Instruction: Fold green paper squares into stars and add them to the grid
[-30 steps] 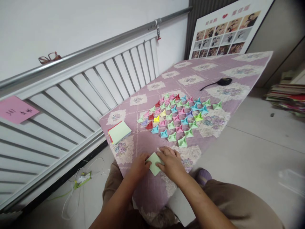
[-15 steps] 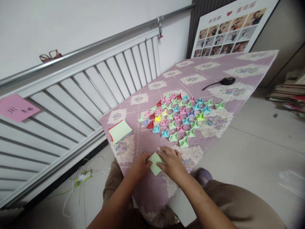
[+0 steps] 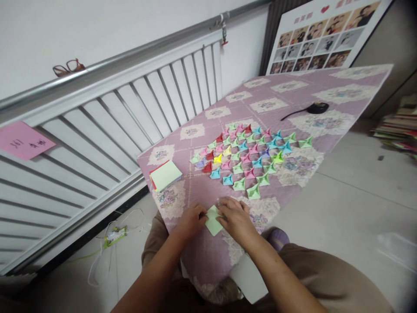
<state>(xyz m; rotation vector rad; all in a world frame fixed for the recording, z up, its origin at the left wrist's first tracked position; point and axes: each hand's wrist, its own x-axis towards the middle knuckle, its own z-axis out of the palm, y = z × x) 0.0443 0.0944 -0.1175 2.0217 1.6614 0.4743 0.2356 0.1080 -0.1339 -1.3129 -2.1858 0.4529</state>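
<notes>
A pale green folded paper (image 3: pixel 213 221) lies on the purple tablecloth near the table's close edge. My left hand (image 3: pixel 193 221) grips its left corner with fingers pressed together. At the opposite corner my right hand (image 3: pixel 235 216) has thumb and fingers closed on the paper. Beyond the hands stand several small folded paper shapes (image 3: pixel 257 161) in green, pink, blue, red, yellow and purple, set out in rows. A stack of coloured paper sheets (image 3: pixel 166 175), light green on top, lies to the left of them.
A black round object with a cord (image 3: pixel 317 108) sits far back on the tablecloth (image 3: pixel 205 256). Along the left runs a white radiator (image 3: pixel 130 117) with glasses (image 3: pixel 69 68) on the pipe above. A photo board (image 3: pixel 325 39) leans behind the table.
The view has shifted slightly. Both hands stay at the green paper; the right thumb has drawn back toward the paper's right corner.
</notes>
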